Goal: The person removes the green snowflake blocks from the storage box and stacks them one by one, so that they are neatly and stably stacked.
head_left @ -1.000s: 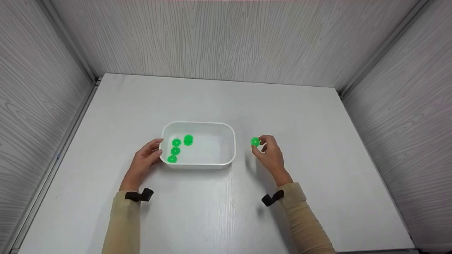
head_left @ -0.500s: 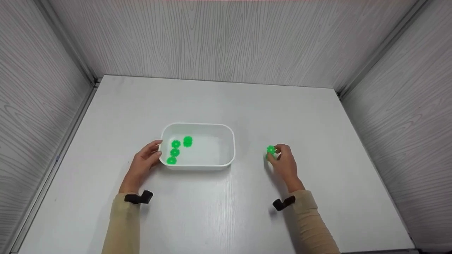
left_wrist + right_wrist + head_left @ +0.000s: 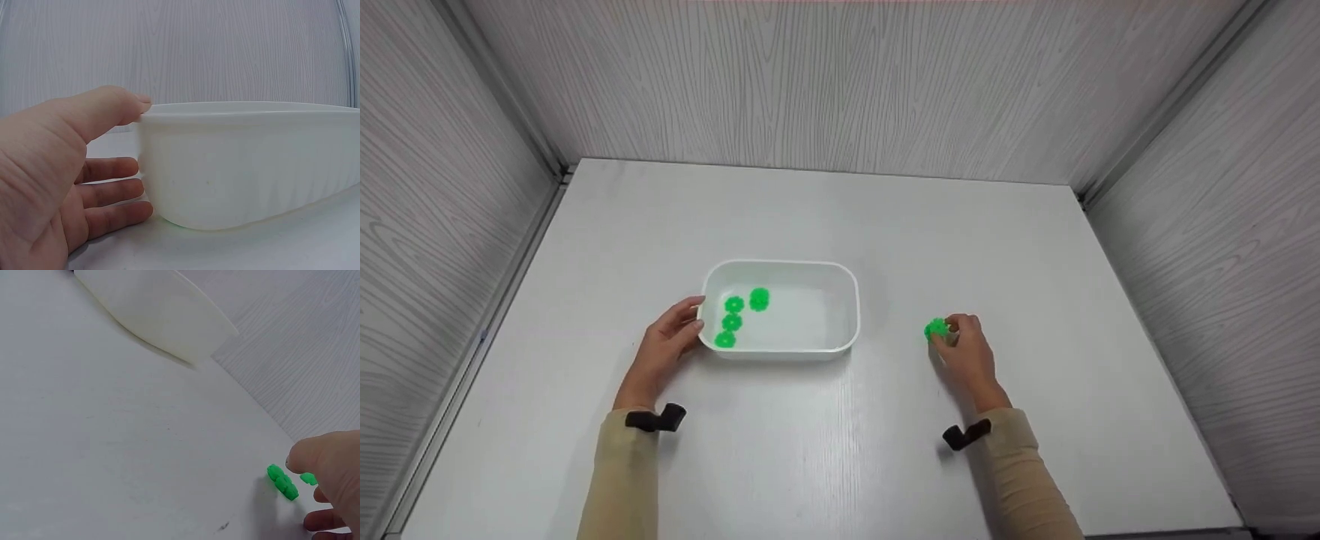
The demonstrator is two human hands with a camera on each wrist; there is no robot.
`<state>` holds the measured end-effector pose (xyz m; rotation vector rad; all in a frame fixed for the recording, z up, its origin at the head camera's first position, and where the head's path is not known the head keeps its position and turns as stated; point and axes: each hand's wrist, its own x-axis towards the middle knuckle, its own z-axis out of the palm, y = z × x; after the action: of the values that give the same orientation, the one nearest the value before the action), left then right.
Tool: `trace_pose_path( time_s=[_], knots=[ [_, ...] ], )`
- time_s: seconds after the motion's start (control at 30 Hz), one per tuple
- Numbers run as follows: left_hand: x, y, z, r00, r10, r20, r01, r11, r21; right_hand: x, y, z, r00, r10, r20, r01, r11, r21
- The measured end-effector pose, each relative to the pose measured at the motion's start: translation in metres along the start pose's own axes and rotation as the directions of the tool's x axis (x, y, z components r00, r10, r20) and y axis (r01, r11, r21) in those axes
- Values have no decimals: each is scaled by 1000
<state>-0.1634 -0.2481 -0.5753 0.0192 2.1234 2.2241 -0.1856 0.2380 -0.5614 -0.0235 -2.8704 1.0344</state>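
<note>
My right hand [image 3: 969, 356] pinches a green flower-shaped plastic piece [image 3: 937, 328] between thumb and fingers, low over the table. In the right wrist view, a green piece [image 3: 282, 482] with scalloped edges stands at the thumb tip, and a bit of green [image 3: 308, 478] shows behind the thumb. How these join is unclear. A white plastic tub [image 3: 780, 354] sits left of that hand. My left hand [image 3: 662, 351] touches its left end. In the left wrist view, the thumb lies at the rim [image 3: 242, 115] and nearly straight fingers [image 3: 112, 193] rest against the outer wall.
Inside the tub, several green flower-shaped pieces [image 3: 732, 322] lie toward the left side, some in a short column. The white table [image 3: 840, 435] is bounded by a wood-grain back panel [image 3: 825, 90] and side panels [image 3: 1215, 247].
My right hand has moved right and toward me, away from the tub, and lowered with the green piece to another green piece on the table. The left hand and tub stay put.
</note>
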Motion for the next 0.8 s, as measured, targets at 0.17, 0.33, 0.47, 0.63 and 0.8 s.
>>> trace_pose_path(
  time_s=[0.17,0.33,0.47,0.63,0.8],
  knots=[
    [-1,4,1,999,26,27,-25,999,-27,-1,0,1,999,-13,30,14,999,-31],
    [-6,15,4,999,36,39,-35,999,-16,0,1,2,999,-26,25,27,998,-53],
    [-9,22,6,998,40,45,-40,999,-2,1,2,3,999,-8,39,11,998,-70],
    [-11,23,7,998,39,44,-39,999,6,2,2,3,998,5,64,0,997,-73],
    [-11,22,6,998,33,44,-33,999,10,0,3,0,997,17,78,-16,1000,-19]
  ],
)
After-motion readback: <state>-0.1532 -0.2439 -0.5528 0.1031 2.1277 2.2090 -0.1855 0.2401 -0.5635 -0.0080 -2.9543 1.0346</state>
